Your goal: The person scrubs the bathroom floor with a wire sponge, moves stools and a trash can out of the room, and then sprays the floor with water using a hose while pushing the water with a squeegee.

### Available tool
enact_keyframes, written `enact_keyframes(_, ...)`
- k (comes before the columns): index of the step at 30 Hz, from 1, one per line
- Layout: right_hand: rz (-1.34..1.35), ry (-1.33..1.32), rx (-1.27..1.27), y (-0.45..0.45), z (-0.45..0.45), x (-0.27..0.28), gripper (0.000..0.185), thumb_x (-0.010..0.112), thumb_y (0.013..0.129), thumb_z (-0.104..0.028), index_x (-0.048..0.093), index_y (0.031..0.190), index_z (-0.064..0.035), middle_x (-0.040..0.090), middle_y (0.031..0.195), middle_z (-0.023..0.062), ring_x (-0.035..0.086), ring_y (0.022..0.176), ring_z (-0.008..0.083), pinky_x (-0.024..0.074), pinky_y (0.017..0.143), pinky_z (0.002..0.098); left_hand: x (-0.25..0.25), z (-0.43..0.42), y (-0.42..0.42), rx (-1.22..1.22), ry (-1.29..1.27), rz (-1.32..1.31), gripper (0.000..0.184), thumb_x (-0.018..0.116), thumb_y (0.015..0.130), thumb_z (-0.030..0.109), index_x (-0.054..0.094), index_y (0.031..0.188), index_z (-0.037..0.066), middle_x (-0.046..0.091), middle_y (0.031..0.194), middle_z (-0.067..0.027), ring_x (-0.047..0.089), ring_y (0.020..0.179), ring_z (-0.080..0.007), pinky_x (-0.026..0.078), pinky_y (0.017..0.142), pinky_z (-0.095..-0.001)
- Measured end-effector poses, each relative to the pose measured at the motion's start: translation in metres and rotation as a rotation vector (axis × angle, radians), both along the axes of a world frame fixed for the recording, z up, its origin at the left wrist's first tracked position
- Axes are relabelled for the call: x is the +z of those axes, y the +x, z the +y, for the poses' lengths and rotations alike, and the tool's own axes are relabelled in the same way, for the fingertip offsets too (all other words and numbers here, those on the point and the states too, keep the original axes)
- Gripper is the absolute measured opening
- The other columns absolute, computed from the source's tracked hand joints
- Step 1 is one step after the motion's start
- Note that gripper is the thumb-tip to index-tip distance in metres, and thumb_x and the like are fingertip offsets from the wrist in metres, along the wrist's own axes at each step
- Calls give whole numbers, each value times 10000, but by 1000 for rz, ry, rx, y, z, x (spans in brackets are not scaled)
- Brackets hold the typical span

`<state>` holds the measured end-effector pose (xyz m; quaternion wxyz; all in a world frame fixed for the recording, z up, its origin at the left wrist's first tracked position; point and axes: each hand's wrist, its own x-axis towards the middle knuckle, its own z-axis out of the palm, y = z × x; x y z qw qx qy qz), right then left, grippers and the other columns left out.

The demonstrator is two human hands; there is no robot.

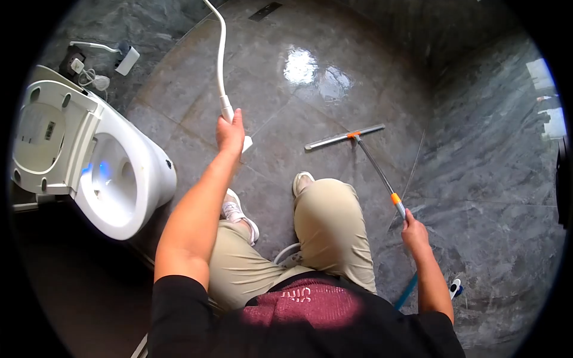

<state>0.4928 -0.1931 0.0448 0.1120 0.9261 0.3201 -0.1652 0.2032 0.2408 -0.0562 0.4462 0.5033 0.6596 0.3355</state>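
Note:
My left hand (pixel 230 135) is wrapped round the handle of a white shower head (pixel 246 144), whose end pokes out below my fingers. A white hose (pixel 221 59) runs from its handle up and out of the top of the view. In my right hand (pixel 416 234) is the grey and orange handle of a floor squeegee (pixel 373 160). The squeegee's long blade (pixel 326 142) rests on the grey tiled floor (pixel 274 164), ahead of my feet. Most of the shower head is hidden by my left hand.
At the left stands a white toilet (pixel 157 173) with its lid (pixel 39 134) raised. Wall fittings with a white cord (pixel 95 79) are behind it. A drain cover (pixel 265 11) lies at the far floor. The tiled wall (pixel 489 155) rises on the right. Wet patches (pixel 300 65) shine ahead.

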Motion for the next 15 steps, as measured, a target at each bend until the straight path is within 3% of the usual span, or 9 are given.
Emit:
enact_keyframes(4,37,-30,-65,-5,-6,-15,440,473,864,-240,430,1299,-189,622,891,214,598,818,383,464,726,466,-6,4,-3,12,44,-26,400,580,849,377,527,921,-13,593,753,-129,583,666,-255,459,626,-394)
enact_keyframes(6,40,9,-93,-8,-12,-28,442,468,866,-248,425,1303,-195,625,884,207,598,812,384,462,726,473,5,-3,8,27,63,-95,351,581,857,367,466,795,42,477,591,-19,459,450,-117,400,421,-286)
enact_keyframes(15,54,206,37,52,74,-82,395,443,873,-223,450,1262,-150,629,847,202,605,788,376,464,679,491,19,-12,38,12,3,-280,300,567,879,336,446,794,76,455,596,5,443,462,-87,388,417,-253)
